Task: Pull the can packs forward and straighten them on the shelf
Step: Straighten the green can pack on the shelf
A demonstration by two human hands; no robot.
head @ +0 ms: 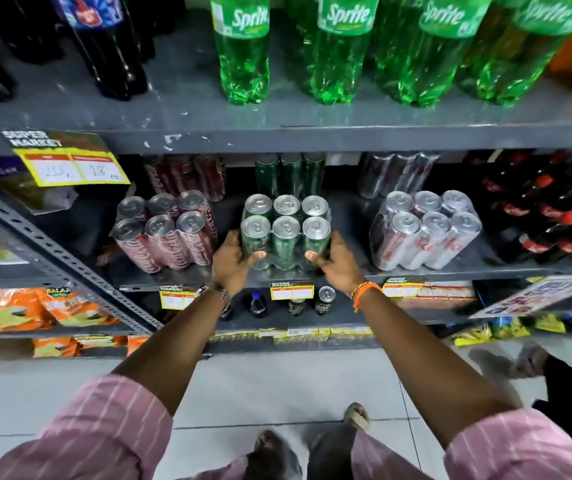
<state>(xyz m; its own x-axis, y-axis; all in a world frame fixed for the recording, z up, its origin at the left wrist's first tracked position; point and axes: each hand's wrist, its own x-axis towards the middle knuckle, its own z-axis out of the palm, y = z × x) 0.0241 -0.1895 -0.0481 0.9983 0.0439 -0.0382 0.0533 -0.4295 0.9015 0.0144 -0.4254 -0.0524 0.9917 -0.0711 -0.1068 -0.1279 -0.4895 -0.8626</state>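
Observation:
A shrink-wrapped pack of green cans [286, 233] stands at the middle of the grey shelf [416, 270], near its front edge. My left hand [231, 263] grips its left side and my right hand [335, 261] grips its right side, thumbs on the front face. A pack of red cola cans [165, 232] stands to the left, turned slightly askew. To the right a pack of silver cans [426, 230] leans at an angle. Further packs of red, green and silver cans stand behind in the shadow.
Green Sprite bottles [340, 46] and dark cola bottles [104, 39] fill the shelf above. Small cola bottles [547, 220] crowd the right end. A slanted perforated steel upright [52, 251] crosses the left. Yellow price tags hang on shelf edges. Snack bags [11, 308] lie lower left.

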